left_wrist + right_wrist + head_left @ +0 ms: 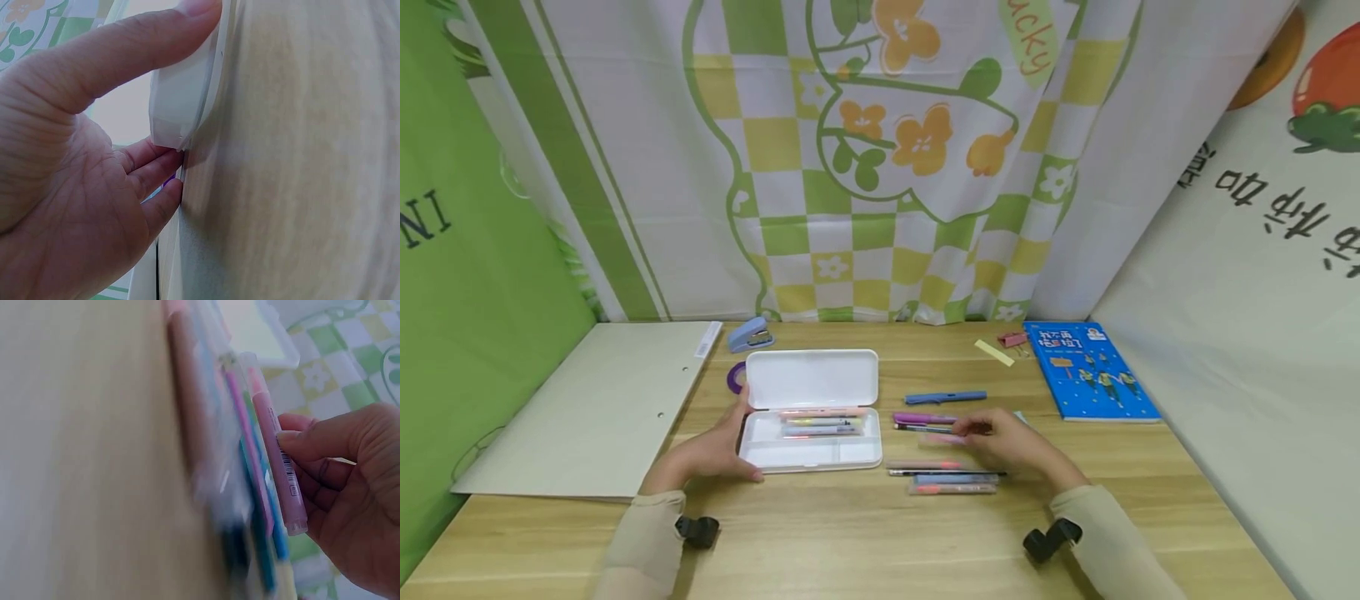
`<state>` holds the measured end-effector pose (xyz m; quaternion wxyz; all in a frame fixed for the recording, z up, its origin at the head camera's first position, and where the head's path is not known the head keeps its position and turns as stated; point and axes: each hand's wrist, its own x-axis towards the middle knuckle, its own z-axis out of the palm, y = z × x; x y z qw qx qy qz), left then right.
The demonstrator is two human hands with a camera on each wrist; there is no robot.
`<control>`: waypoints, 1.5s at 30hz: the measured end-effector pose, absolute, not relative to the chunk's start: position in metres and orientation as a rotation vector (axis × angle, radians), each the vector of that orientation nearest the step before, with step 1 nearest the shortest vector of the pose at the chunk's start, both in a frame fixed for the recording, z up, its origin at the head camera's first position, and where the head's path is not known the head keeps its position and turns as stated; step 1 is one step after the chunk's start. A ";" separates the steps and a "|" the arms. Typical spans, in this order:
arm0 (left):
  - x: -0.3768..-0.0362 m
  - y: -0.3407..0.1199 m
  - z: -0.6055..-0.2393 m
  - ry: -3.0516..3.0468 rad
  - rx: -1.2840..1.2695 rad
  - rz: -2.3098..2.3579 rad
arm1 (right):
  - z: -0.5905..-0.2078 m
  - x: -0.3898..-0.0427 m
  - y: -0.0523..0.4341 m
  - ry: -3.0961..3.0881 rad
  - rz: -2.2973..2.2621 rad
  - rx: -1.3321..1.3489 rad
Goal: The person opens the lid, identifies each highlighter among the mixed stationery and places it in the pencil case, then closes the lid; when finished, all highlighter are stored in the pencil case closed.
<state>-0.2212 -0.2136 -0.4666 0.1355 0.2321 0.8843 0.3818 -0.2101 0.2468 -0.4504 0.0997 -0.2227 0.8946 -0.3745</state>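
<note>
A white pencil case [767, 455] lies with its lid [812, 379] raised, several pens [822, 422] in its back compartment. My left hand [718, 446] grips the case's left end, thumb along the front edge and fingers at the side. Between thumb and fingers, my right hand [1011, 440] pinches a pink highlighter [279, 459], held over the pens to the right of the case. Close by lie a purple pen [921, 418] and a dark slim pen [913, 428]. Nearer the front are a black pencil [917, 472] and a clear-and-pink pen [952, 489].
Behind the loose pens lies a blue pen [946, 398]. A blue stapler [748, 335] and a purple tape roll [735, 377] sit behind the case. Left is a large pale board [595, 408]; right, a blue book [1093, 375], a red binder clip [1012, 339] and a yellow strip [995, 352].
</note>
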 end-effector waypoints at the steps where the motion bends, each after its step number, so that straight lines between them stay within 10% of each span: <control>1: -0.221 -0.214 -0.466 2.564 0.673 1.104 | -0.447 -0.213 0.240 2.653 -1.102 -0.693; 20: -0.220 -0.210 -0.461 2.561 0.673 1.108 | -0.441 -0.238 0.059 2.493 -1.189 -1.144; 45: -0.220 -0.214 -0.464 2.566 0.682 1.114 | -0.464 -0.218 0.020 2.602 -1.007 -1.177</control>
